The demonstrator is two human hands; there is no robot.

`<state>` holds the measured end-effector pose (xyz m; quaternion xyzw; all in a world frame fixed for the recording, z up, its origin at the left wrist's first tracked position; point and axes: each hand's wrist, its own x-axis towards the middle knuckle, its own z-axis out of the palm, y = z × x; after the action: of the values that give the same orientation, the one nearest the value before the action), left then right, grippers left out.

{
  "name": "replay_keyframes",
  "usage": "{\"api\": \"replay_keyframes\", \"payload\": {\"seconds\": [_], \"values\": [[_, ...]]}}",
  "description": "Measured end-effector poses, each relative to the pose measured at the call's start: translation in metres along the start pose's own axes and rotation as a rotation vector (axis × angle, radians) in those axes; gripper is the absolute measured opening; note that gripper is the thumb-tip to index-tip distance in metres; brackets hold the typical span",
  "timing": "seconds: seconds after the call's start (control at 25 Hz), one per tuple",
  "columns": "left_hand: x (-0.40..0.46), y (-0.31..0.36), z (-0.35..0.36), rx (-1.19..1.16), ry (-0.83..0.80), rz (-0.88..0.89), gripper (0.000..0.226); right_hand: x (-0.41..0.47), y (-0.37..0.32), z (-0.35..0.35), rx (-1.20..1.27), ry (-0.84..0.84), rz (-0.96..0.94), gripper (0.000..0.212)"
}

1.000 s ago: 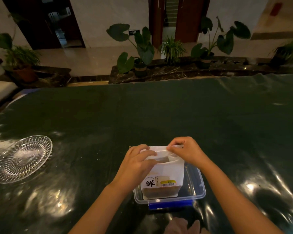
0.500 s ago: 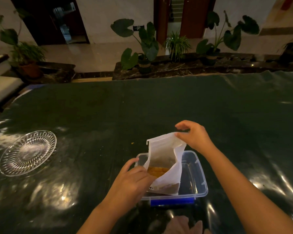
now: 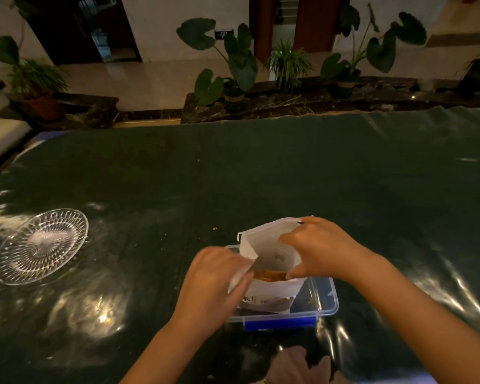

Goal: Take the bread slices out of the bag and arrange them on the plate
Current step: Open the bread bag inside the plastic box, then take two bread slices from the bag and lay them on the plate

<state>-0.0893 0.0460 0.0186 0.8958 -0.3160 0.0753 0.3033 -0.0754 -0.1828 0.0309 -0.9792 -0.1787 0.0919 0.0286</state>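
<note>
Bare tabletop (image 3: 261,176) lies between the plate (image 3: 40,246) and the box (image 3: 324,300), well apart. The bag (image 3: 272,245) stands in the box, its mouth flanked by the left hand (image 3: 216,281) and right hand (image 3: 322,248).

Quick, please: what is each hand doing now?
Left hand: blurred, at the mouth of the white paper bread bag; grip cannot be told.
Right hand: closed on the bag's far edge.
</note>
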Motion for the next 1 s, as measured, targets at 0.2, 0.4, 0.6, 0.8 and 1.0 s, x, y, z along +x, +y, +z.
{"api": "replay_keyframes", "payload": {"seconds": [0.2,0.4,0.6,0.8,1.0], "values": [[0.046,0.013,0.003,0.138,-0.12,-0.464,0.04,-0.004,0.003,0.002,-0.065,-0.058,0.021,0.072],[0.056,0.01,0.016,0.273,-0.227,-0.454,0.027,-0.007,0.001,-0.005,-0.059,-0.03,0.006,0.072],[0.039,-0.015,-0.001,0.196,-0.222,-0.532,0.012,-0.018,-0.007,-0.003,-0.062,-0.035,-0.021,0.074],[0.018,-0.013,0.0,0.041,-0.238,-0.521,0.021,-0.028,-0.025,-0.006,-0.039,-0.035,-0.016,0.05],[0.012,-0.012,0.003,-0.065,-0.252,-0.545,0.007,0.017,-0.067,-0.012,0.39,-0.066,0.066,0.028]]}}
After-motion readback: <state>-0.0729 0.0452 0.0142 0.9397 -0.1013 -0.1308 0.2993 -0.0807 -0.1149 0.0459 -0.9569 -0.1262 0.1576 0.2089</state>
